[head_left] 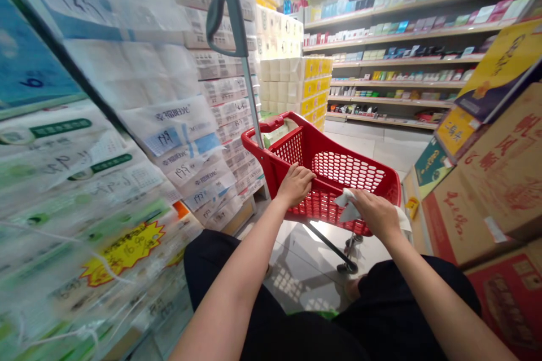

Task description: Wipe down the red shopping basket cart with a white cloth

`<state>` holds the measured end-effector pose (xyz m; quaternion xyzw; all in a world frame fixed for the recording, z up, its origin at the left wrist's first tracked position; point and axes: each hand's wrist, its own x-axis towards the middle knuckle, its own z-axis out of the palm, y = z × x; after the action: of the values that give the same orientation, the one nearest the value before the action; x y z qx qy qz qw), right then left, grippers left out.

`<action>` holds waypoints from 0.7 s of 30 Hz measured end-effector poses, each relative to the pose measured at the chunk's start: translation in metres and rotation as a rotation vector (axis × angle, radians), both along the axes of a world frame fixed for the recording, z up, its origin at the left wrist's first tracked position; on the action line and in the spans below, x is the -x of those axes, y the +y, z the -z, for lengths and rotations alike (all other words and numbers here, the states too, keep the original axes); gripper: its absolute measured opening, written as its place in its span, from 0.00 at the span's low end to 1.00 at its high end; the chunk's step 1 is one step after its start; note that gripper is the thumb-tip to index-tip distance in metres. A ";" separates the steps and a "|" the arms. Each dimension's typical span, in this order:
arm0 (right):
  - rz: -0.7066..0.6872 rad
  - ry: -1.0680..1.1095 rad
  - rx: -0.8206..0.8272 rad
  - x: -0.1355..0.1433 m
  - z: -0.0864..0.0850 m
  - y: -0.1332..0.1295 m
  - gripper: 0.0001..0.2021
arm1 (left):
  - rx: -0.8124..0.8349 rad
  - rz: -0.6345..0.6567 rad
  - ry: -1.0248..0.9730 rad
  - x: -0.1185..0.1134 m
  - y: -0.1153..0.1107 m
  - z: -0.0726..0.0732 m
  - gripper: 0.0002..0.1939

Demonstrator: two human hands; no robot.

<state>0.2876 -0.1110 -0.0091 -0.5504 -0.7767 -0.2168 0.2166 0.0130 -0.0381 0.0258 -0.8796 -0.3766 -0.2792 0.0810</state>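
A red plastic shopping cart (347, 146) with perforated sides stands side-on in front of me. My left hand (296, 185) grips the near top rim, its fingers curled over the edge. Farther right, my right hand (376, 211) holds a white cloth (349, 206) against the same side, near the cart's front corner. Part of the cloth hangs below the fingers, and some whitish material shows behind the wrist. A grey metal pole with a grey loop handle (239, 20) rises beside the cart's handle end. Something pale and green lies behind the cart's handle, partly hidden.
Stacked tissue packs (169, 124) line the left side. Cardboard boxes (499, 169) stand close on the right. Behind the cart are yellow and white packs (313, 82) and shelves of small goods (402, 56). The cart's wheels (347, 265) rest on pale floor tiles between my legs.
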 end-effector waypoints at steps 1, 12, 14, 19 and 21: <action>-0.007 0.006 -0.034 -0.015 0.005 -0.003 0.17 | 0.002 -0.008 0.013 0.000 0.001 0.000 0.12; 0.130 0.000 -0.104 -0.021 0.011 -0.020 0.16 | 0.029 -0.084 0.003 -0.013 -0.001 0.002 0.10; 0.133 -0.014 -0.084 0.008 0.002 -0.014 0.16 | 0.027 -0.111 -0.010 -0.014 -0.002 0.003 0.11; 0.031 -0.032 -0.026 0.071 -0.012 0.004 0.14 | 0.039 -0.119 -0.026 -0.006 -0.002 0.003 0.09; -0.023 -0.032 -0.014 0.080 -0.013 0.003 0.16 | 0.052 -0.099 -0.027 0.002 0.000 0.003 0.07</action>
<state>0.2078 -0.1081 0.0042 -0.5364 -0.7847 -0.2285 0.2106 0.0114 -0.0379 0.0229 -0.8577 -0.4279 -0.2770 0.0668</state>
